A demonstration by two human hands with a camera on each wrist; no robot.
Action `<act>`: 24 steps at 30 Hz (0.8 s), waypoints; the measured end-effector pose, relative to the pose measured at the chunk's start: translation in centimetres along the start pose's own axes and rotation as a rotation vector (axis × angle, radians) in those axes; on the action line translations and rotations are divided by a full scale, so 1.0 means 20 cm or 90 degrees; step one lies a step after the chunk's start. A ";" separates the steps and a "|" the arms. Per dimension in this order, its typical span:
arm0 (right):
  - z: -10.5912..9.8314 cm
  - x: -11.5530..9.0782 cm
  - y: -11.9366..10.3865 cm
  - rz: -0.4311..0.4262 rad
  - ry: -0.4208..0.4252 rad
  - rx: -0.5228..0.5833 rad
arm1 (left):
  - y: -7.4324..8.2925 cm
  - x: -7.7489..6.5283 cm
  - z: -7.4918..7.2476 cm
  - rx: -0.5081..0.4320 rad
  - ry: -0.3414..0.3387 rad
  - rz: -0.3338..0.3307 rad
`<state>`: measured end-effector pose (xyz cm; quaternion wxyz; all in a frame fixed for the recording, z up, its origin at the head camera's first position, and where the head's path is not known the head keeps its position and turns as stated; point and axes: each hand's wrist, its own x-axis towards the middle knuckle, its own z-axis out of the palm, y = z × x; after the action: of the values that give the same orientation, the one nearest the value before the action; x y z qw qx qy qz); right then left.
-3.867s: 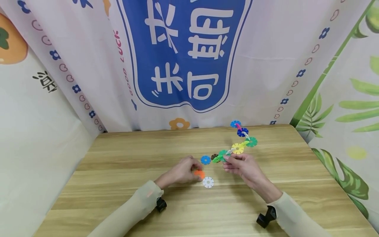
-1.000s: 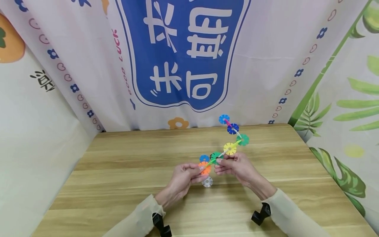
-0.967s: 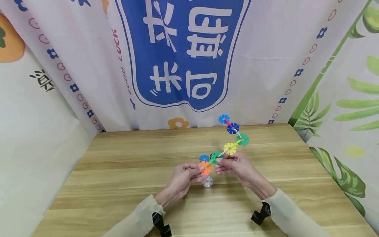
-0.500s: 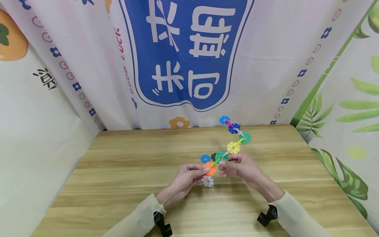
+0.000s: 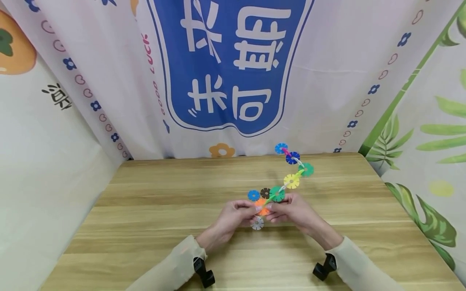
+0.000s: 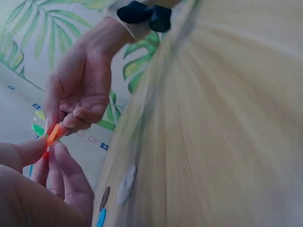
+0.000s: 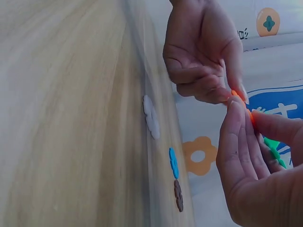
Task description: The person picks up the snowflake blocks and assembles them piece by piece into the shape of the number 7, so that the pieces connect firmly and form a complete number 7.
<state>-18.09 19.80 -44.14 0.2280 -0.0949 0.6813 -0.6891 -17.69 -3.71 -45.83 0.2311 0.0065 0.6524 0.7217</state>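
Note:
My left hand [image 5: 227, 221] pinches the left side of an orange notched interlocking disc [image 5: 262, 207] between thumb and fingers. From the other side, the thumb and fingers of my right hand [image 5: 303, 216] pinch the same disc, as both wrist views show. A light green disc [image 5: 270, 199], seen nearly edge-on, slots into the orange one. From there a chain of linked discs, with a green disc [image 5: 277, 194], a yellow disc [image 5: 291, 181] and a dark blue disc [image 5: 293, 158], climbs to a light blue disc [image 5: 281, 148] at its far end, raised above the table.
Loose on the wooden table [image 5: 164, 202] lie a white disc [image 7: 151, 117], a blue disc [image 5: 253, 195] and a brown disc [image 5: 265, 193], close to the hands. A printed curtain [image 5: 327, 101] hangs along the table's back edge.
Earlier my left hand picked up the orange disc, which was brought to the chain's light green end. My right hand has moved its grip from the green disc to the orange one.

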 end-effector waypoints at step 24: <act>-0.18 -0.08 -0.03 -0.024 0.084 -0.036 | 0.00 0.10 -0.03 0.753 -0.070 0.229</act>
<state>-18.42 23.74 -43.47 0.1668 -0.0685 0.7122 -0.6784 -19.71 -3.60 -46.55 0.0965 0.2801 0.9178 0.2642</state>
